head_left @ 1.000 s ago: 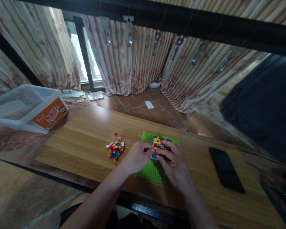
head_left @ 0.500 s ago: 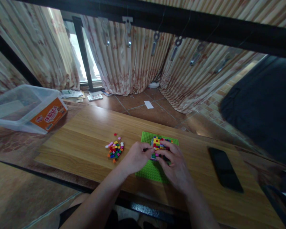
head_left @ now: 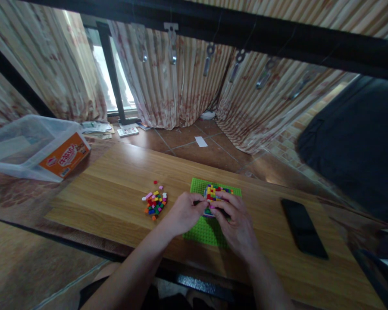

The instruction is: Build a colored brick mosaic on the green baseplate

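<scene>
A green studded baseplate (head_left: 205,237) lies on the wooden table, with a small build of multicoloured toy bricks (head_left: 210,191) on it. My left hand (head_left: 186,213) pinches thumb and forefinger together at the build's left front edge. Whatever sits between those fingertips is too small and covered to make out. From the right, my right hand (head_left: 237,221) curls over the build, its fingers on the top and front and the thumb close to a pink brick. Both hands hide much of the build. To the left is a loose pile of small coloured bricks (head_left: 155,204).
A black phone (head_left: 304,228) lies on the table (head_left: 116,185) at the right. Past the table's left end stands a clear plastic bin (head_left: 29,150) with an orange label. A dark metal bar (head_left: 194,19) with hanging clips crosses above. Papers and curtains are behind.
The view has shifted very slightly. Both hands stay at the brick build in nearly the same pose, and the loose pile looks the same.
</scene>
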The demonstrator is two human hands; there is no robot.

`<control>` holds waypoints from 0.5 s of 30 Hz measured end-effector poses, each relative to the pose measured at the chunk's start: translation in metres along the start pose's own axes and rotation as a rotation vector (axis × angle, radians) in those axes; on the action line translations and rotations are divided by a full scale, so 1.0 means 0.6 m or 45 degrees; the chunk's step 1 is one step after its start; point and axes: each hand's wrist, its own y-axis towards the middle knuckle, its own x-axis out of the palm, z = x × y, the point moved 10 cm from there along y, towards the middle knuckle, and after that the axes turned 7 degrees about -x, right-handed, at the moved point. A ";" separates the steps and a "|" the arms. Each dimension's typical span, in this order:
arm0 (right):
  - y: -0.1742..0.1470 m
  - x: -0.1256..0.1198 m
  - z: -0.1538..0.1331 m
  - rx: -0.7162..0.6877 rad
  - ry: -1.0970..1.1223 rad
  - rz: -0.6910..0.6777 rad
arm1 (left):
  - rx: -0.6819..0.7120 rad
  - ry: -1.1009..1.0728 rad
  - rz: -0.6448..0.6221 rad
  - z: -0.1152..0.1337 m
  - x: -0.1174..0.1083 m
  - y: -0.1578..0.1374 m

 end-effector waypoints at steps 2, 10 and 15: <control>0.000 -0.001 -0.001 0.012 0.020 0.014 | -0.016 -0.072 -0.023 -0.001 0.003 0.000; 0.000 -0.007 -0.011 0.033 0.069 0.090 | -0.159 -0.447 -0.133 -0.016 0.018 -0.002; 0.000 -0.013 -0.015 0.024 0.115 0.140 | -0.311 -0.654 -0.155 -0.019 0.023 -0.012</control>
